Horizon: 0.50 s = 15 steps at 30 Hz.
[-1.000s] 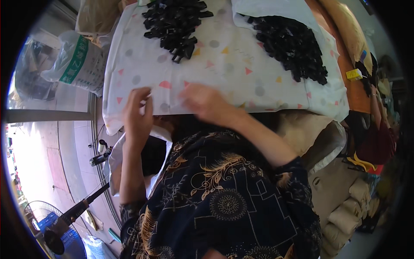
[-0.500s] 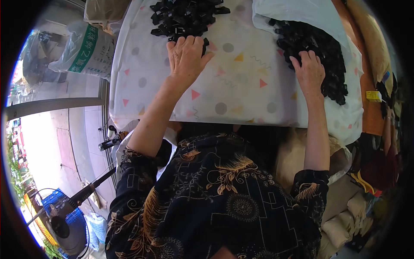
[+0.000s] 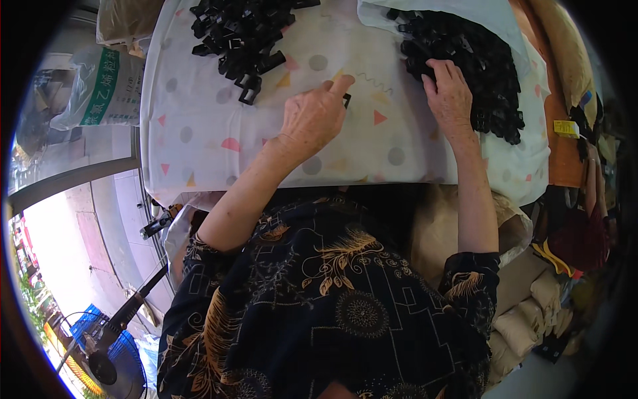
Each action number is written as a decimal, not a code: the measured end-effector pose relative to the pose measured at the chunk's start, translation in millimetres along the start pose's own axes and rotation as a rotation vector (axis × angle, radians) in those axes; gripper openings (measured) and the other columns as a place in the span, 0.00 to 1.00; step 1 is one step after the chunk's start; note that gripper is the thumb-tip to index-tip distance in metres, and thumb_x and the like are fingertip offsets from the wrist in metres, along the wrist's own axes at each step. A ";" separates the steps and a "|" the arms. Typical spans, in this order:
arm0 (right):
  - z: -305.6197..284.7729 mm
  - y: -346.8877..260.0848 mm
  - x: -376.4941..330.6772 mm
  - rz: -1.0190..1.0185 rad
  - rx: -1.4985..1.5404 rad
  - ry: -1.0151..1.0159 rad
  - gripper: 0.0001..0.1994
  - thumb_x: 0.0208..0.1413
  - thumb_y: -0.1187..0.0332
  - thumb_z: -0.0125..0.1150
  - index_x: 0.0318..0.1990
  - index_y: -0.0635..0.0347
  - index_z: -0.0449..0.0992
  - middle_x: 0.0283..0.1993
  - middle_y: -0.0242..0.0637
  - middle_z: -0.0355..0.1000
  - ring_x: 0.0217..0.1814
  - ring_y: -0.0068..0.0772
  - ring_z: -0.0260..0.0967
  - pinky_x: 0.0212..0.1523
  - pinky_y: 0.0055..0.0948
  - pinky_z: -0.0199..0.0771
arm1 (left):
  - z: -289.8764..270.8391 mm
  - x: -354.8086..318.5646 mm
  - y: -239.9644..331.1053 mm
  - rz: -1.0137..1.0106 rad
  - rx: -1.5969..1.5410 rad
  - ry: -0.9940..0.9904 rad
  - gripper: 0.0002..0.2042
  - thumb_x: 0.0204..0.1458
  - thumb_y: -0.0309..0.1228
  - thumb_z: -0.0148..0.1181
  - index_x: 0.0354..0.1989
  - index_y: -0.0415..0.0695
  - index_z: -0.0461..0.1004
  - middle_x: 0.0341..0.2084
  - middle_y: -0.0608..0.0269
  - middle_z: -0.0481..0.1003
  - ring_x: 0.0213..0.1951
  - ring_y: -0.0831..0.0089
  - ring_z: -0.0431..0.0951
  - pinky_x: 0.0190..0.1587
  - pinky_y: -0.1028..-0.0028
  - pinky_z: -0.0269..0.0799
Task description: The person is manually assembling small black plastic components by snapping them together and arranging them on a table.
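Note:
My left hand (image 3: 315,114) is closed over the middle of the table, its fingers round a small black plastic piece (image 3: 346,100) whose squarish, open end sticks out beside the fingers. At the far left lies a loose heap of similar black pieces (image 3: 232,40). My right hand (image 3: 450,96) rests at the near left edge of a larger black heap (image 3: 488,73) on the right. Its fingers are curled together on a black piece (image 3: 416,68) there; the fingertips are partly hidden among the parts.
A patterned white cloth (image 3: 219,153) covers the table. A white plastic bag (image 3: 438,8) lies behind the right heap. A printed sack (image 3: 100,86) stands left of the table, a fan (image 3: 106,362) at lower left. A small yellow box (image 3: 566,129) sits at the right.
My left hand has left the left heap and moved right and nearer, bringing a black piece along. My right hand stays at the right heap. The whole view has shifted slightly left.

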State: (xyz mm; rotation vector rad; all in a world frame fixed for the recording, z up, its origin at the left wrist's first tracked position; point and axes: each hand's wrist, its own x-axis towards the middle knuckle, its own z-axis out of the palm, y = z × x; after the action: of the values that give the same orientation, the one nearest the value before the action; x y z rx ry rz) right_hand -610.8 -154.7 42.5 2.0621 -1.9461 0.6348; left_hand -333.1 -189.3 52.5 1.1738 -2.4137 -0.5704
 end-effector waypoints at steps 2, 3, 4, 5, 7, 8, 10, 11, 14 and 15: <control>-0.6 2.5 -0.6 -0.013 0.027 0.014 0.14 0.54 0.72 0.66 0.48 0.58 0.75 0.43 0.38 0.73 0.44 0.42 0.73 0.44 0.34 0.76 | 2.7 -1.7 0.1 0.009 0.043 -0.057 0.12 0.56 0.27 0.53 0.49 0.48 0.70 0.34 0.55 0.79 0.35 0.54 0.81 0.34 0.58 0.75; -0.8 3.6 -1.1 -0.024 0.056 0.034 0.14 0.55 0.73 0.66 0.49 0.59 0.75 0.42 0.38 0.73 0.42 0.41 0.73 0.43 0.33 0.76 | 3.1 -1.8 -1.9 -0.006 0.076 -0.080 0.12 0.57 0.28 0.53 0.49 0.49 0.70 0.31 0.55 0.79 0.34 0.54 0.82 0.33 0.58 0.75; -2.4 -1.0 -0.4 -0.029 0.062 0.029 0.14 0.55 0.73 0.66 0.49 0.59 0.75 0.42 0.38 0.73 0.42 0.41 0.73 0.43 0.33 0.76 | 2.0 -3.4 -4.1 -0.027 0.113 -0.102 0.12 0.57 0.29 0.52 0.50 0.49 0.70 0.29 0.56 0.79 0.32 0.54 0.82 0.33 0.58 0.75; -4.8 -6.3 -2.0 0.068 0.221 0.023 0.13 0.56 0.74 0.65 0.49 0.61 0.76 0.41 0.38 0.73 0.40 0.37 0.72 0.42 0.30 0.75 | 1.0 -5.1 -5.3 -0.035 0.114 -0.103 0.12 0.57 0.29 0.52 0.50 0.49 0.70 0.29 0.56 0.79 0.32 0.54 0.82 0.33 0.58 0.75; -13.3 -20.7 -4.7 0.162 0.388 0.010 0.13 0.58 0.75 0.64 0.50 0.62 0.76 0.41 0.37 0.73 0.38 0.32 0.72 0.41 0.27 0.74 | -4.6 -8.5 -7.3 -0.085 0.077 -0.138 0.13 0.57 0.29 0.52 0.51 0.51 0.70 0.25 0.57 0.79 0.31 0.53 0.81 0.32 0.57 0.75; -17.9 -29.9 -5.9 0.196 0.500 -0.020 0.13 0.59 0.76 0.63 0.52 0.63 0.76 0.40 0.35 0.72 0.37 0.27 0.71 0.40 0.25 0.72 | -7.1 -11.1 -10.2 -0.099 0.081 -0.138 0.13 0.57 0.29 0.52 0.51 0.51 0.70 0.25 0.57 0.79 0.31 0.53 0.81 0.32 0.57 0.75; -22.6 -47.9 -12.0 0.233 0.610 -0.056 0.14 0.60 0.76 0.62 0.53 0.63 0.76 0.39 0.33 0.72 0.36 0.23 0.69 0.39 0.23 0.71 | -11.3 -12.9 -15.8 -0.104 -0.014 -0.121 0.16 0.57 0.29 0.52 0.54 0.53 0.70 0.22 0.57 0.78 0.30 0.53 0.81 0.33 0.55 0.75; -23.2 -58.2 -15.7 0.244 0.691 -0.076 0.14 0.61 0.76 0.62 0.53 0.64 0.76 0.39 0.32 0.71 0.36 0.21 0.69 0.39 0.22 0.70 | -16.4 -13.1 -18.4 -0.109 -0.013 -0.125 0.16 0.57 0.29 0.52 0.54 0.53 0.70 0.22 0.57 0.78 0.30 0.53 0.81 0.33 0.55 0.75; -18.8 -87.1 -28.2 0.285 0.857 -0.107 0.13 0.61 0.77 0.62 0.53 0.66 0.76 0.39 0.31 0.71 0.36 0.19 0.68 0.40 0.20 0.69 | -26.9 -13.7 -23.9 -0.103 -0.104 -0.305 0.18 0.57 0.27 0.52 0.57 0.54 0.70 0.29 0.53 0.79 0.31 0.50 0.81 0.36 0.53 0.75; -17.9 -95.3 -31.8 0.315 0.941 -0.114 0.13 0.61 0.77 0.62 0.52 0.66 0.77 0.39 0.31 0.71 0.36 0.19 0.67 0.41 0.20 0.69 | -26.6 -14.3 -23.7 -0.023 -0.069 -0.261 0.19 0.57 0.26 0.51 0.58 0.54 0.69 0.34 0.51 0.78 0.34 0.48 0.81 0.39 0.53 0.76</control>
State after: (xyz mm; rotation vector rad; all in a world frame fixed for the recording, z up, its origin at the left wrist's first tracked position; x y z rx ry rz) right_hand -519.9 -110.0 55.2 2.2599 -2.3218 1.8214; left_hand -296.1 -196.2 60.2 1.1623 -2.5731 -0.8549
